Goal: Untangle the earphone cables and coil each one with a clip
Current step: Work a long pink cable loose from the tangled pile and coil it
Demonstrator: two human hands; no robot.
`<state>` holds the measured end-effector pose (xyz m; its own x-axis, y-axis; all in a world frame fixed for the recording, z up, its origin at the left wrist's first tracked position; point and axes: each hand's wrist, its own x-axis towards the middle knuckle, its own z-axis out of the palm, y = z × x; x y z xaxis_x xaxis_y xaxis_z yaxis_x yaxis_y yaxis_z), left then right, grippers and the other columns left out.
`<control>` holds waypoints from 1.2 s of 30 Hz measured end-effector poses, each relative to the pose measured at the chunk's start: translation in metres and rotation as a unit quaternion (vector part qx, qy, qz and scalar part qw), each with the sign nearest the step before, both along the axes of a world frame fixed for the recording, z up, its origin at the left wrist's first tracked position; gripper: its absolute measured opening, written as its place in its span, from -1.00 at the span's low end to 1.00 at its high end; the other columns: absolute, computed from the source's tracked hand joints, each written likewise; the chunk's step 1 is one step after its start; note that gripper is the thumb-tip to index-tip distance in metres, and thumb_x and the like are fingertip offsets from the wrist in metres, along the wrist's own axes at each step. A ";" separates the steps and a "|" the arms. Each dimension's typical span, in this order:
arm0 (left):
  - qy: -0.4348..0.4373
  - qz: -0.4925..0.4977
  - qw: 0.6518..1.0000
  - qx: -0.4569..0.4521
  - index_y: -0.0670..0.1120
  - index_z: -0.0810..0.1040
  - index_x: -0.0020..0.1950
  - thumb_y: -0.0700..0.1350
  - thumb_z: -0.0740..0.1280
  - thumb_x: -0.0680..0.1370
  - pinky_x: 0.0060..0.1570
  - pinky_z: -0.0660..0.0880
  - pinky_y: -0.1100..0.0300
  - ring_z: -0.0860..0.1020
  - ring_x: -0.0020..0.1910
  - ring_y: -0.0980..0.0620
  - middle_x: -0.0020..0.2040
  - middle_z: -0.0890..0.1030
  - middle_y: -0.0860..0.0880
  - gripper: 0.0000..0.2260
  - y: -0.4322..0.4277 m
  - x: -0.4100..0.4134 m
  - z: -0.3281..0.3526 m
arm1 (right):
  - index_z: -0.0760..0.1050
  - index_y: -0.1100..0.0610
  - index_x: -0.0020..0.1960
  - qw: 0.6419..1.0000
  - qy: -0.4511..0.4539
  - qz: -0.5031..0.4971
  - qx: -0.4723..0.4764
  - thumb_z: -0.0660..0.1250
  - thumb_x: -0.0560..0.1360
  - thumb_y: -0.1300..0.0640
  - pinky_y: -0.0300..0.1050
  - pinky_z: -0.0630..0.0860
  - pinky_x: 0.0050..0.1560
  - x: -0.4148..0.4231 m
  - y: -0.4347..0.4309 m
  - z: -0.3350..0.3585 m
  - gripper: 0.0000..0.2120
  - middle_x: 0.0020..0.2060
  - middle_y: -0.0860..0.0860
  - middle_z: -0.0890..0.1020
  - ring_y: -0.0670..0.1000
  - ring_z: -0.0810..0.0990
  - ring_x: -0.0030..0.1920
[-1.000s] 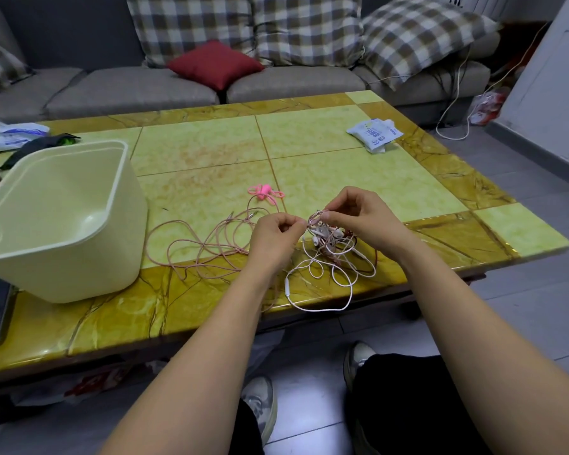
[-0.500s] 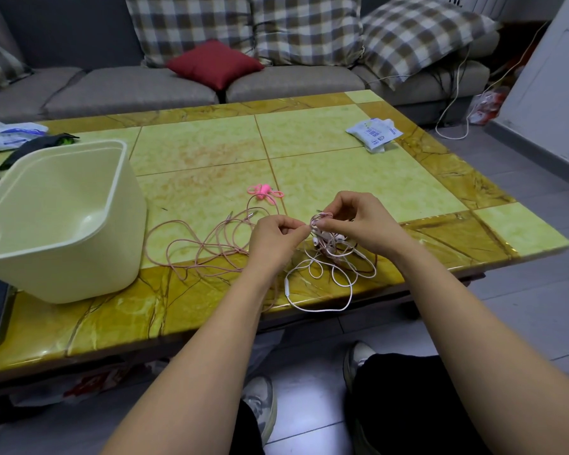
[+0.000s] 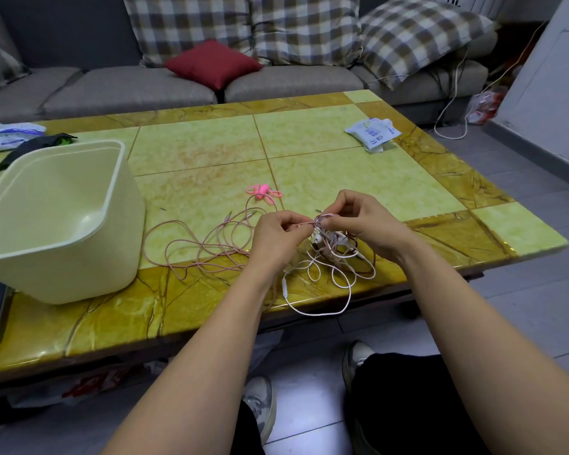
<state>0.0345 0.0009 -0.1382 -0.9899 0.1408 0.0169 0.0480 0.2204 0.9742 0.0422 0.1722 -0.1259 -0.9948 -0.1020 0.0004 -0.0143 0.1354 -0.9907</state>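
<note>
Left hand [image 3: 276,238]: pinches pink cable.
Right hand [image 3: 358,221]: pinches tangle [image 3: 332,254] top, close beside left.
Tangle: hangs under both hands onto table [image 3: 309,152].
Clip [image 3: 263,192]: just beyond hands.

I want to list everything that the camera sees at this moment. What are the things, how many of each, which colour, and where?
earphone cables: count unclear, pink and white, tangled at the table's near edge, loops spread to the left
clip: one, pink, on the table behind the cables
tub: one, cream, on the table's left part
packet: one, white and blue, far right of the table
table: one, green and yellow tiles
sofa: one, grey, behind the table
red cushion: one, on the sofa
checked cushions: at least three, brown and white, on the sofa
shoes: two, grey and white, on the floor
left hand: pinches the cables
right hand: pinches the tangle
</note>
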 end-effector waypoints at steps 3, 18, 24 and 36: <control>0.007 -0.004 1.000 0.020 -0.10 0.67 -0.14 -0.20 0.45 0.45 -0.24 0.37 0.26 0.44 -0.29 0.09 -0.32 0.53 -0.04 -0.98 0.000 0.000 0.002 | 0.44 0.20 -0.14 0.999 -0.016 0.013 -0.024 0.43 0.43 0.37 -0.23 0.52 -0.23 0.001 0.000 0.002 -0.81 -0.16 0.15 0.67 0.00 0.62 -0.23; -0.002 -0.003 0.999 0.032 -0.17 0.65 -0.07 -0.26 0.37 0.51 -0.27 0.41 0.48 0.52 -0.23 0.14 -0.22 0.61 -0.04 -0.92 0.001 0.000 0.003 | 0.44 0.16 -0.14 1.000 0.003 0.013 -0.018 0.42 0.43 0.41 -0.23 0.54 -0.13 0.000 -0.002 0.004 -0.78 -0.21 0.00 0.67 -0.05 0.63 -0.17; -0.009 -0.018 1.000 0.011 -0.18 0.63 -0.11 -0.22 0.37 0.51 -0.37 0.36 0.48 0.45 -0.35 0.23 -0.29 0.55 0.00 -0.94 0.003 0.000 0.001 | 0.45 0.15 -0.08 0.999 0.014 0.034 0.016 0.38 0.46 0.43 -0.14 0.51 -0.12 -0.002 -0.003 0.000 -0.78 -0.17 0.08 0.59 0.04 0.56 -0.14; -0.011 -0.017 0.998 -0.052 -0.15 0.60 -0.18 -0.13 0.35 0.50 -0.35 0.31 0.28 0.43 -0.40 0.19 -0.39 0.54 0.08 -0.89 0.006 -0.002 -0.001 | 0.57 0.19 -0.06 0.982 0.019 0.022 0.188 0.42 0.48 0.21 -0.14 0.49 -0.19 -0.003 -0.004 0.000 -0.92 -0.17 0.14 0.69 0.03 0.63 -0.18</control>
